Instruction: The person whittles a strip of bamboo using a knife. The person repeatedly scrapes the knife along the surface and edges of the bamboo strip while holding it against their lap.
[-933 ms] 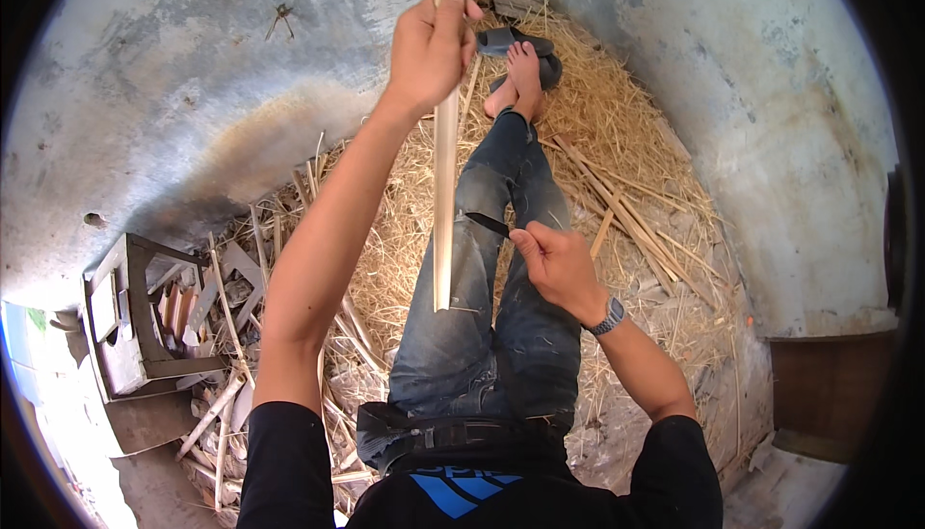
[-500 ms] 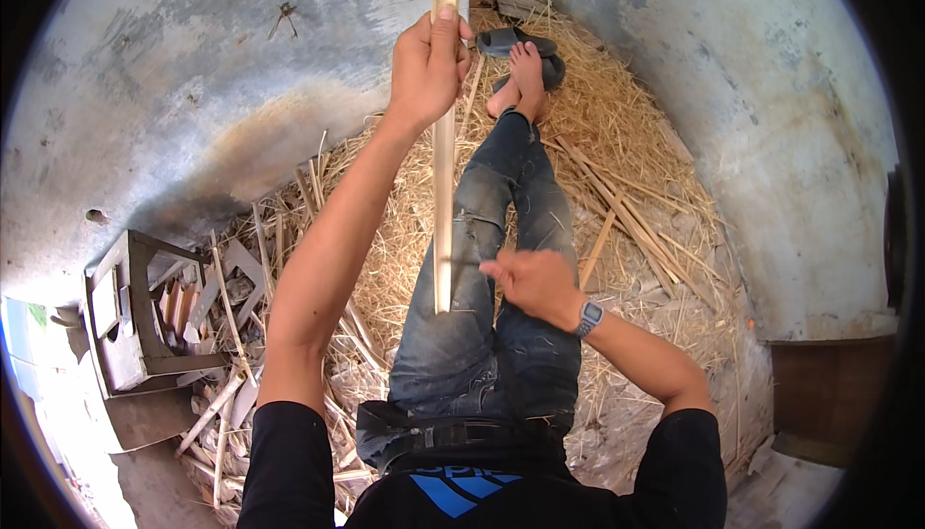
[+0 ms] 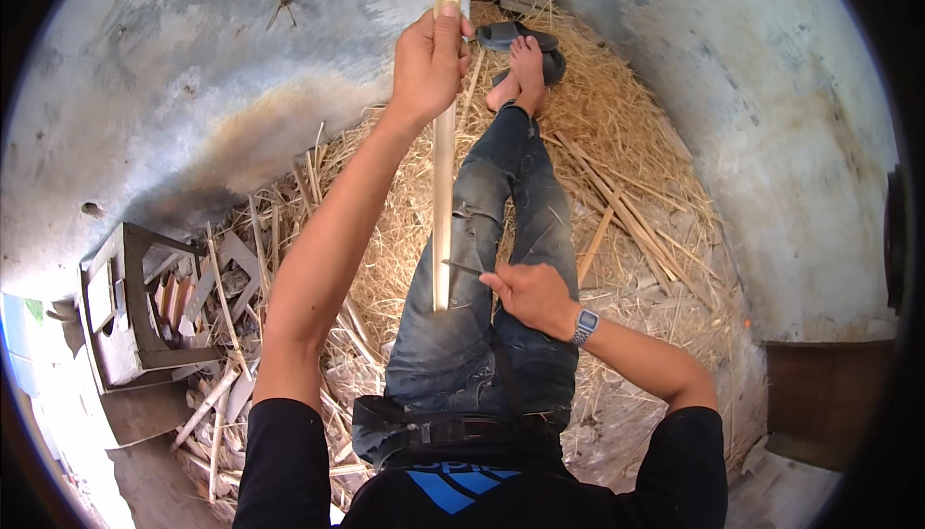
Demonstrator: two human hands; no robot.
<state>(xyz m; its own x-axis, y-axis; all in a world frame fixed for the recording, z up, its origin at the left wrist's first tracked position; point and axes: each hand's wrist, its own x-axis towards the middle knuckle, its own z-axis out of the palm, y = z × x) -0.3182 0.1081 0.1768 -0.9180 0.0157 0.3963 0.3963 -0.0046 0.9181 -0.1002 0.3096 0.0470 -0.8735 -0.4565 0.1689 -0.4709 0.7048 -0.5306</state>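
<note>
The left arm stretches out nearly straight ahead, and the left hand (image 3: 431, 59) is clenched around a long pale stick (image 3: 443, 163), thumb lying along its upper part. The stick runs from beyond the top rim of the view down past that hand to the thigh, its lower end resting on the jeans (image 3: 482, 269) just left of the right hand (image 3: 528, 296). The right arm is bent at the elbow, wrist turned inward, a watch (image 3: 585, 324) on it; this hand grips a thin dark blade (image 3: 461, 266) whose tip points left and meets the stick near its lower end.

The stick is smooth, straight and light-coloured, like split bamboo. The jeans are faded blue and torn at the knee. Beyond the left hand lie bare feet (image 3: 518, 76) on dark sandals (image 3: 515, 39), with dry yellow straw (image 3: 636, 163) and flat wooden slivers spread around the legs. Well to the left of the left arm sits a grey crate (image 3: 125, 307) among scraps.

Compared with half a second ago, the right hand has drawn slightly nearer the body, while the left hand's hold looks unchanged.
</note>
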